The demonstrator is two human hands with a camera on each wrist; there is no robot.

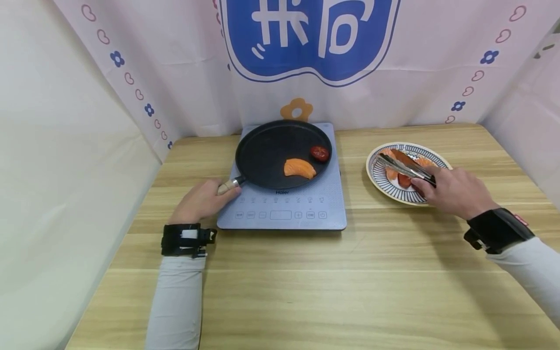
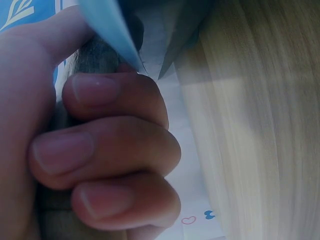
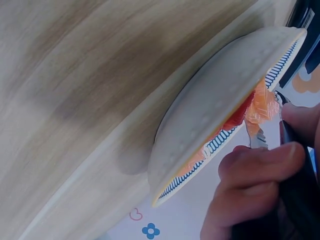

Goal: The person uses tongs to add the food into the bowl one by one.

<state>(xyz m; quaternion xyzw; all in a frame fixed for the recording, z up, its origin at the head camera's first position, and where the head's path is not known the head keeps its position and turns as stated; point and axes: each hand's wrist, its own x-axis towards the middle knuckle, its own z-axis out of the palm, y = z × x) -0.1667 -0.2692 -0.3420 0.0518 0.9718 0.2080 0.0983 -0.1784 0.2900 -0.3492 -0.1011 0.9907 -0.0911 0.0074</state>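
Observation:
My left hand (image 1: 199,200) grips the wooden handle (image 1: 227,186) of a black frying pan (image 1: 267,155); in the left wrist view its fingers (image 2: 105,145) curl round that handle. An orange salmon slice (image 1: 299,168) and a dark red round slice (image 1: 320,153) lie in the pan's right part. My right hand (image 1: 457,192) holds metal tongs (image 1: 404,167) with black handles over a patterned plate (image 1: 380,182). Orange salmon (image 3: 262,105) and red slices (image 1: 404,181) lie on it. In the right wrist view the tongs' tips are at the salmon; whether they pinch it I cannot tell.
Under the pan is a grey induction cooker (image 1: 282,221) with touch controls along its front. A wooden table (image 1: 315,287) carries everything. Behind hangs a white curtain (image 1: 192,82) with a blue printed sign, and a pale wall (image 1: 65,170) rises at the left.

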